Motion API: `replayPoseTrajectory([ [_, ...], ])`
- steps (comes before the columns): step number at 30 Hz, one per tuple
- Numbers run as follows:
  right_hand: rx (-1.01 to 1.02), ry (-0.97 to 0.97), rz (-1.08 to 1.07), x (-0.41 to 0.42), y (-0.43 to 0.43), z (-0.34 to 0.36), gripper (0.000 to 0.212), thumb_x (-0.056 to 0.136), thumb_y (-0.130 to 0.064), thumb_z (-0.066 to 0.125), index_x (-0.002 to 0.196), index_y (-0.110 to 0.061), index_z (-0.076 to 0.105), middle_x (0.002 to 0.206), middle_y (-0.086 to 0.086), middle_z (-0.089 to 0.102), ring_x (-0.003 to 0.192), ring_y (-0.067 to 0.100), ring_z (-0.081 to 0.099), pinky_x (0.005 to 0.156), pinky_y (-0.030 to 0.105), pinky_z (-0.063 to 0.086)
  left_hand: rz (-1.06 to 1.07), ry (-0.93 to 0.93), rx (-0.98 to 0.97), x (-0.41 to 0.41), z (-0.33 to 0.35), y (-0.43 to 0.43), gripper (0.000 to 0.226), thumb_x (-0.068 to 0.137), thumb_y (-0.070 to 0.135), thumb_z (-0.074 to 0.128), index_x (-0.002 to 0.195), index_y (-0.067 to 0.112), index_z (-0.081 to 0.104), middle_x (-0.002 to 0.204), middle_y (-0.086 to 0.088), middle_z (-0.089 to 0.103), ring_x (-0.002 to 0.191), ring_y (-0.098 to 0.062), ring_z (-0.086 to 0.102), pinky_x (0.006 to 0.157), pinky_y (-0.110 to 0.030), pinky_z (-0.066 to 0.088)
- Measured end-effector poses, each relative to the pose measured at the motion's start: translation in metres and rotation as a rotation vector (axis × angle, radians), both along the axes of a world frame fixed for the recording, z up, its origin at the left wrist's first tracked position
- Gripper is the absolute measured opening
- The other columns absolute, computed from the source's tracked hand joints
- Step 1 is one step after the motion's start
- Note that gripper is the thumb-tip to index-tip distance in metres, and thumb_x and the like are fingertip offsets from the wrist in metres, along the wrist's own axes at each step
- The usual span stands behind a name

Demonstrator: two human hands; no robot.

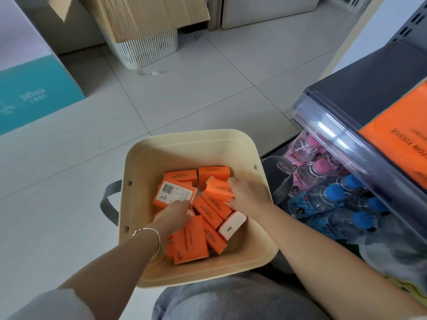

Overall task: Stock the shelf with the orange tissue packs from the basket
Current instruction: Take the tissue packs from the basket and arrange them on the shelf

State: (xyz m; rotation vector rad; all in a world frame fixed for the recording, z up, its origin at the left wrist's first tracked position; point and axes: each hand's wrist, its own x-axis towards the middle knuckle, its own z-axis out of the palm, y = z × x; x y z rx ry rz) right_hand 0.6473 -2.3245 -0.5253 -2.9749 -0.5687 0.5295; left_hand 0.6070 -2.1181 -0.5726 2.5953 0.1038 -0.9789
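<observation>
A cream basket [143, 162] with grey handles stands on the floor and holds several orange tissue packs [190, 241]. Both my hands are inside it. My right hand [248, 192] is closed around one orange pack [218, 187] near the basket's far right. My left hand [173, 215] reaches down among the packs, its fingertips at a pack lying barcode side up [175, 192]; whether it grips one I cannot tell. At the right, the grey shelf [346, 125] has a clear front rail, and an orange pack [402, 132] lies on it.
Bottled water with pink caps [321, 165] and blue caps [351, 181] fills the lower shelf level to the right of the basket. A teal and white box [30, 88] stands at left, a ribbed white bin [147, 49] with cardboard behind. My knee [231, 301] is below the basket.
</observation>
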Motion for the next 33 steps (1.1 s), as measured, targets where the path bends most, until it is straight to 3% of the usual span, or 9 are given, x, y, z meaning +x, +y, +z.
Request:
replayPoseTrajectory([
  [4, 0.024, -0.01, -0.014, 0.0, 0.005, -0.003, 0.029, 0.092, -0.028, 0.051, 0.117, -0.016, 0.045, 0.103, 0.005, 0.059, 0.089, 0.028, 0.062, 0.059, 0.034, 0.043, -0.445, -0.105, 0.14, -0.015, -0.008, -0.007, 0.06, 0.09, 0.017, 0.051, 0.143, 0.034, 0.03, 0.146, 0.002, 0.032, 0.131, -0.025, 0.033, 0.103, -0.045, 0.039],
  [7, 0.012, -0.027, -0.023, 0.002, 0.001, -0.004, 0.031, 0.092, -0.029, 0.053, 0.118, -0.015, 0.045, 0.104, 0.005, 0.06, 0.089, 0.028, 0.062, 0.057, 0.033, 0.042, -0.593, -0.099, 0.21, -0.016, -0.011, -0.018, 0.066, 0.09, 0.016, 0.053, 0.146, 0.032, 0.023, 0.147, 0.0, 0.03, 0.135, -0.028, 0.027, 0.107, -0.046, 0.029],
  [10, 0.009, -0.007, -0.011, 0.002, -0.001, -0.004, 0.028, 0.092, -0.027, 0.054, 0.117, -0.014, 0.045, 0.105, 0.007, 0.058, 0.09, 0.028, 0.061, 0.057, 0.032, 0.039, -0.555, -0.038, 0.2, -0.012, -0.012, -0.024, 0.053, 0.09, 0.015, 0.051, 0.139, 0.028, 0.036, 0.139, -0.003, 0.035, 0.127, -0.028, 0.036, 0.103, -0.044, 0.035],
  [13, 0.015, 0.018, -0.006, 0.001, 0.0, -0.005, 0.025, 0.093, -0.024, 0.053, 0.114, -0.014, 0.045, 0.103, 0.007, 0.057, 0.089, 0.028, 0.06, 0.057, 0.032, 0.037, -0.401, 0.05, 0.027, -0.001, -0.007, -0.022, 0.037, 0.09, 0.006, 0.048, 0.123, 0.021, 0.048, 0.133, -0.003, 0.04, 0.113, -0.025, 0.047, 0.096, -0.033, 0.042],
  [16, 0.006, 0.024, -0.012, 0.001, 0.001, -0.003, 0.025, 0.093, -0.025, 0.053, 0.113, -0.014, 0.044, 0.102, 0.007, 0.057, 0.086, 0.028, 0.061, 0.055, 0.032, 0.037, -0.287, 0.164, -0.069, 0.009, 0.006, -0.014, 0.048, 0.085, -0.009, 0.045, 0.126, 0.017, 0.046, 0.125, -0.007, 0.049, 0.108, -0.023, 0.05, 0.085, -0.027, 0.042],
  [21, -0.032, 0.03, 0.02, -0.003, 0.003, 0.003, 0.024, 0.094, -0.024, 0.051, 0.115, -0.014, 0.044, 0.102, 0.006, 0.056, 0.087, 0.027, 0.06, 0.055, 0.031, 0.036, -0.398, 0.324, -0.015, 0.02, 0.024, -0.004, 0.034, 0.082, -0.011, 0.052, 0.107, 0.01, 0.055, 0.102, -0.007, 0.051, 0.093, -0.02, 0.047, 0.067, -0.019, 0.038],
  [25, -0.035, 0.055, 0.031, -0.004, 0.002, 0.005, 0.025, 0.094, -0.024, 0.051, 0.116, -0.015, 0.043, 0.104, 0.006, 0.055, 0.087, 0.026, 0.059, 0.058, 0.032, 0.04, -0.38, 0.38, -0.01, 0.015, 0.025, 0.001, 0.059, 0.083, -0.002, 0.06, 0.135, 0.019, 0.041, 0.132, -0.01, 0.047, 0.116, -0.026, 0.046, 0.092, -0.033, 0.041],
  [29, -0.006, 0.083, 0.002, -0.001, 0.002, 0.005, 0.026, 0.092, -0.024, 0.053, 0.115, -0.015, 0.044, 0.105, 0.007, 0.056, 0.087, 0.025, 0.059, 0.06, 0.033, 0.044, -0.357, 0.417, -0.032, 0.011, 0.028, 0.006, 0.069, 0.082, 0.006, 0.065, 0.14, 0.02, 0.031, 0.136, -0.01, 0.043, 0.124, -0.028, 0.041, 0.096, -0.036, 0.039],
  [33, 0.008, 0.081, 0.007, 0.0, 0.005, 0.008, 0.026, 0.093, -0.024, 0.053, 0.115, -0.014, 0.045, 0.103, 0.006, 0.056, 0.085, 0.024, 0.058, 0.06, 0.032, 0.042, -0.389, 0.397, 0.018, 0.007, 0.037, -0.004, 0.068, 0.08, 0.022, 0.073, 0.136, 0.019, 0.035, 0.133, -0.006, 0.048, 0.12, -0.026, 0.046, 0.095, -0.036, 0.042],
])
